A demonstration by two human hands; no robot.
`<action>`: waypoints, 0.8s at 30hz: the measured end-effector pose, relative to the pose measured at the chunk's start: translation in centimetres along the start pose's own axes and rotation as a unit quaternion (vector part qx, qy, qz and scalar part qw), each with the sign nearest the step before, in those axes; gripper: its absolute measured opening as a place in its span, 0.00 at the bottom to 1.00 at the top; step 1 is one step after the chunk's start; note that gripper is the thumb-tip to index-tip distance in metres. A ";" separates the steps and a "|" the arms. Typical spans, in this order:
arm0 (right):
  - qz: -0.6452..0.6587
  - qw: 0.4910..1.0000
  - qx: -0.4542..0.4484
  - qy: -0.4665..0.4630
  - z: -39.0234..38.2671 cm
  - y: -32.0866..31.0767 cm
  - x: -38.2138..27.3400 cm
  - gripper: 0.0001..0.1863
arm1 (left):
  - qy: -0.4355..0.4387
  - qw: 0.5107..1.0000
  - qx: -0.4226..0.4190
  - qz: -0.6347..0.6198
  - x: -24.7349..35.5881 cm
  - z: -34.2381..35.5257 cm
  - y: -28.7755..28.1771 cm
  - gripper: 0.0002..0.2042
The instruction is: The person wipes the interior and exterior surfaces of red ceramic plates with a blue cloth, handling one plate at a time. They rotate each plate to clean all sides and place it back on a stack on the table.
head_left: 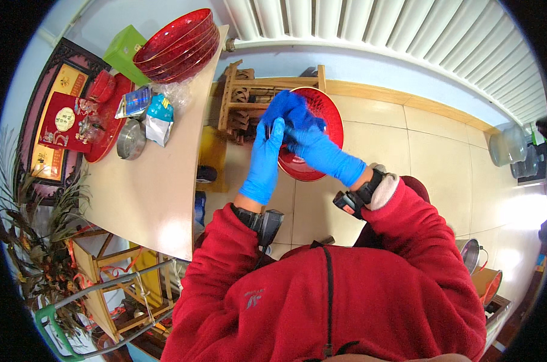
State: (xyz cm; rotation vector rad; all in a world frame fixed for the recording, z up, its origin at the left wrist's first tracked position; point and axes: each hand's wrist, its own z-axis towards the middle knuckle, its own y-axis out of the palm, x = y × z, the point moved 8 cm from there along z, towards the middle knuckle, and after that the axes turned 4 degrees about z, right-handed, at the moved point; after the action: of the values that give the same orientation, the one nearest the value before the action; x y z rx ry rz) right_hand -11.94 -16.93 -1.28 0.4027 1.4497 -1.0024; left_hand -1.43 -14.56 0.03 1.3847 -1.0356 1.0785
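Observation:
A dark blue cloth (292,112) is bunched up between my two hands, both in bright blue gloves. My left hand (266,154) is closed on its left side with the thumb up; the other fingers are mostly hidden by the cloth. On the right, my right hand (321,151) is slightly blurred and presses its curled fingers into the cloth. Behind and below them shows a round, shiny red basin (330,114), partly covered by my hands and the cloth. What the basin rests on is hidden. Black straps with small devices circle both wrists.
At left, a pale table (143,193) carries stacked red bowls (180,48), a green box (127,51), a metal tin (130,140) and a foil pouch (159,119). A low wooden rack (273,82) stands ahead beneath a white radiator (358,21). Large clear bottles (507,145) stand far right.

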 end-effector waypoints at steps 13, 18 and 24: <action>-0.244 0.954 0.130 -0.113 -2.5 -4.5 -1.4 0.21 | 0.051 0.997 0.053 -0.038 3.0 -0.6 -1.3 0.28; 0.163 0.980 0.055 -0.102 1.1 0.1 -3.0 0.16 | 0.014 0.996 0.080 -0.027 1.7 -0.6 -1.6 0.26; -0.137 0.974 -0.113 -0.139 -4.1 1.0 -4.3 0.15 | 0.044 0.992 0.081 -0.088 3.2 -0.6 -2.4 0.25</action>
State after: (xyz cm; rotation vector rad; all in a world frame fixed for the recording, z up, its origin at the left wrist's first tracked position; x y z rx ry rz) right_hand -13.02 -11.87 1.83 -0.1047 1.3649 -1.0505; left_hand 1.57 -13.91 2.68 1.5153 -0.7597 1.1000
